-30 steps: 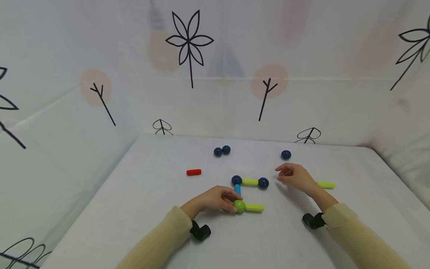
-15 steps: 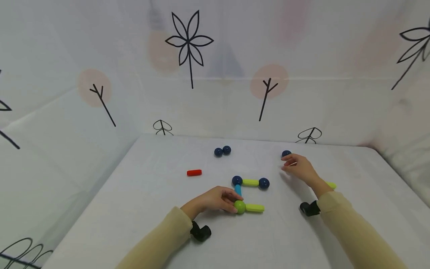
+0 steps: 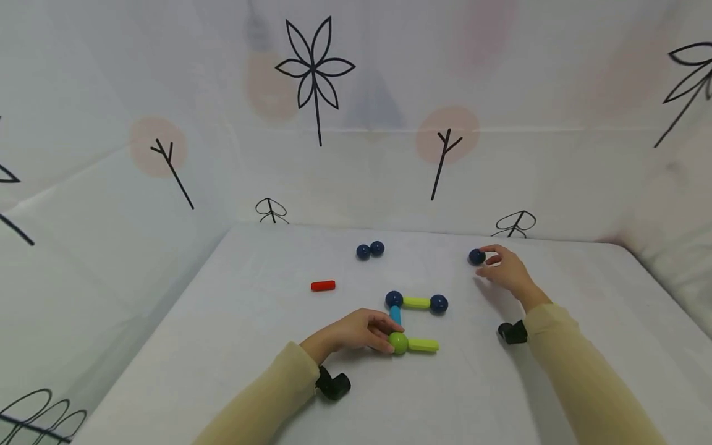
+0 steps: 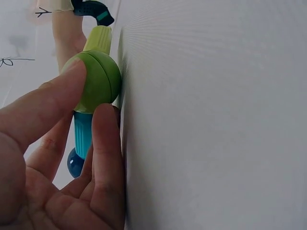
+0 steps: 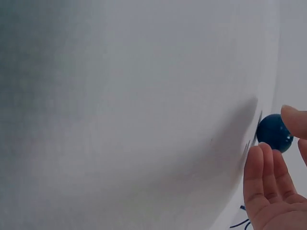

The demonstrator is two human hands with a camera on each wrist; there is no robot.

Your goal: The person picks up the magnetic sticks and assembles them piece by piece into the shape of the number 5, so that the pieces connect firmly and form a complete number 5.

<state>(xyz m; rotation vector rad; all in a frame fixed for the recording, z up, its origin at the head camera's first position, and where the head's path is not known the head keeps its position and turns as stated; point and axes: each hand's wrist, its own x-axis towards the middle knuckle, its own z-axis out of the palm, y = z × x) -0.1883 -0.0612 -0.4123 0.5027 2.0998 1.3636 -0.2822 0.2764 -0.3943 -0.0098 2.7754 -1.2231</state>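
Note:
My left hand [image 3: 358,330] holds a green ball [image 3: 398,343] between thumb and fingers, low on the white table. A yellow-green rod [image 3: 424,345] sticks out from that ball to the right. From its far side a blue rod [image 3: 395,314] runs to a navy ball [image 3: 394,300], partly hidden by the fingers. Another yellow-green rod [image 3: 416,303] links this one to a second navy ball [image 3: 439,304]. At the back right my right hand [image 3: 508,272] reaches a loose navy ball [image 3: 476,257], its fingers spread around the ball's near right side, thumb lower.
Two navy balls [image 3: 369,250] sit side by side at the back of the white table [image 3: 267,321]. A red rod [image 3: 322,286] lies left of the joined pieces. Behind the table hangs a patterned cloth [image 3: 372,179]. Each wrist carries a black camera [image 3: 334,384].
My right hand has moved forward to the loose navy ball at the back. A yellow-green rod at the right has passed out of sight behind the right forearm. The left hand stays in place.

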